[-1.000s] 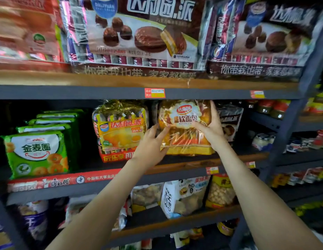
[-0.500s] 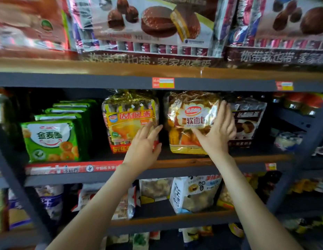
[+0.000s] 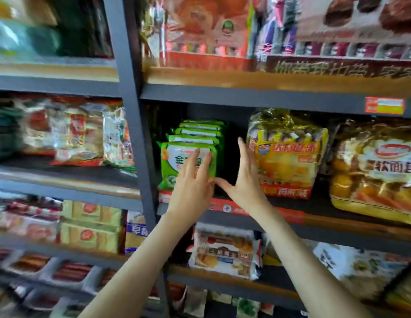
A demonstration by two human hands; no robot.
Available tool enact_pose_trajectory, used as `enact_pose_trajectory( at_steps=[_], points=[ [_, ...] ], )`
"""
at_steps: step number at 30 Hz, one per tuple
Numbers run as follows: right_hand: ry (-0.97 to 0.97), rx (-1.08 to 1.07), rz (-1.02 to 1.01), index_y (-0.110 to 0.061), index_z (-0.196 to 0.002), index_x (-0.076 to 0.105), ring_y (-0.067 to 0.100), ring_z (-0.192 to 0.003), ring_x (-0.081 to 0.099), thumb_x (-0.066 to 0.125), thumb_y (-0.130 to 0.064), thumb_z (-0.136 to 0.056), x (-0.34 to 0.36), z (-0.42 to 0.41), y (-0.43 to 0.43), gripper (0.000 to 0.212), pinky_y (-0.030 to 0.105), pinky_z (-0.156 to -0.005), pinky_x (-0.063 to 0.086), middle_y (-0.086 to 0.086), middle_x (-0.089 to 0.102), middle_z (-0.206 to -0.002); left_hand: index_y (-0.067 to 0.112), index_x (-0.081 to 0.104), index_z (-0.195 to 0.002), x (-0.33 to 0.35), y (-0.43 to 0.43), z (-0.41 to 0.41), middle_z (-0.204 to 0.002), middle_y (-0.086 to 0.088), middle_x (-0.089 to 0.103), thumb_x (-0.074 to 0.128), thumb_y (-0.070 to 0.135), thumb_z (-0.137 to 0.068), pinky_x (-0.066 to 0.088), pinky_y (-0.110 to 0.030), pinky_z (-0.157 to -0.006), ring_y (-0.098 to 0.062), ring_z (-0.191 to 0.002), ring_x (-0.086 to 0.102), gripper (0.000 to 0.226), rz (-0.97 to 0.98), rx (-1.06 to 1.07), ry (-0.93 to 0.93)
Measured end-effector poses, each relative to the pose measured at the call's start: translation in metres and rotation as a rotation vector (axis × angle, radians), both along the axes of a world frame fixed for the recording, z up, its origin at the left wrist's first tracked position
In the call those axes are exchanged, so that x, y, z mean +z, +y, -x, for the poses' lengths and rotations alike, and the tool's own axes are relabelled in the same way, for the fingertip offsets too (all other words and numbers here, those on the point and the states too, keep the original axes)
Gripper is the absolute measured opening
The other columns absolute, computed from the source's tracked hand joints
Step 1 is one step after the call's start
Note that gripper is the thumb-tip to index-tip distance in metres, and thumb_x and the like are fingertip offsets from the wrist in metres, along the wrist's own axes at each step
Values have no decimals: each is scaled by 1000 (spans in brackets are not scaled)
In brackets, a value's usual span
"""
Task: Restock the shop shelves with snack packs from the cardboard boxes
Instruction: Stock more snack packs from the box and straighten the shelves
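A row of green snack packs [image 3: 177, 161] stands on the middle shelf [image 3: 337, 222], just right of a grey upright post. My left hand [image 3: 193, 182] lies flat with straight fingers on the front green pack. My right hand [image 3: 244, 175] is held open and upright in the dark gap between the green packs and a yellow cake pack [image 3: 289, 154]; its thumb points left toward my left hand. I cannot tell whether it touches the yellow pack. A golden bread bag [image 3: 376, 175] stands further right. No cardboard box is in view.
The grey upright post [image 3: 135, 125] divides two shelf bays. Blurred red and white packs [image 3: 69, 134] fill the left bay. Large cake boxes [image 3: 337, 31] sit on the shelf above, and white biscuit packs [image 3: 225, 251] lie on the shelf below.
Both hands have left the golden bread bag and moved left. The left hand now lies on the front green pack and the right hand stands beside the yellow pack. The view has swung left.
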State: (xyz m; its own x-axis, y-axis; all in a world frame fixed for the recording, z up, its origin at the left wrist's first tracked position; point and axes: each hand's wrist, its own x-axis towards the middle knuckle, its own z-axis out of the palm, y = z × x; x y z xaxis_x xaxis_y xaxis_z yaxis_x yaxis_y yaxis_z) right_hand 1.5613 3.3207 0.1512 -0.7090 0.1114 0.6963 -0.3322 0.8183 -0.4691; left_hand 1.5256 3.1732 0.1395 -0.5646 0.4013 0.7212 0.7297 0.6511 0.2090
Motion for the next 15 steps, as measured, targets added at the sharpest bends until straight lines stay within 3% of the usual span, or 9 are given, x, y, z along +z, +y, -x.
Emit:
enact_pose_trajectory(
  at_steps=[2, 5, 8, 11, 13, 15],
  points=[
    [-184, 36, 118, -13, -152, 1, 21, -146, 10, 79, -23, -77, -1, 18, -12, 109, 35, -119, 14, 10, 10, -159, 4, 37, -139, -1, -10, 16, -139, -32, 42, 77, 5, -68, 42, -59, -97, -50, -126, 45, 82, 64, 26, 23],
    [-437, 44, 188, -18, -151, -13, 16, -147, 9, 80, -24, -76, -1, 35, -15, 119, 28, -116, 15, 2, 3, -161, 7, 32, -144, -4, -17, 36, -146, -28, 35, 86, 15, -58, 37, -61, -99, -47, -132, 39, 102, 186, 104, 40],
    [-622, 42, 327, -26, -150, -19, 14, -139, 30, 79, -27, -77, 5, 42, -8, 122, 25, -105, 30, -6, 22, -155, 9, 19, -149, -8, -18, 50, -151, -23, 21, 88, 16, -55, 26, -58, -105, -40, -139, 20, 117, 252, 111, 81],
    [-721, 106, 392, -34, -152, 1, 7, -124, 40, 78, -25, -78, 8, 47, -2, 107, 23, -95, 35, -14, 42, -135, 10, 5, -150, -9, -19, 58, -154, -24, 18, 86, 9, -52, 17, -58, -106, -44, -144, 8, 127, 300, 108, 62],
    [-725, 129, 396, -36, -150, 15, 9, -123, 45, 78, -24, -79, 7, 52, -4, 96, 24, -96, 37, -16, 47, -128, 14, -19, -147, -8, -20, 61, -156, -24, -8, 76, 6, -66, 1, -55, -109, -40, -140, -18, 126, 317, 95, 13],
    [-732, 146, 376, -36, -149, 21, 11, -125, 46, 78, -26, -79, 6, 59, -11, 91, 29, -103, 38, -15, 48, -130, 20, -48, -131, -8, -22, 64, -139, -18, -46, 57, 6, -86, -20, -51, -105, -33, -126, -45, 116, 353, 106, -41]
  ],
)
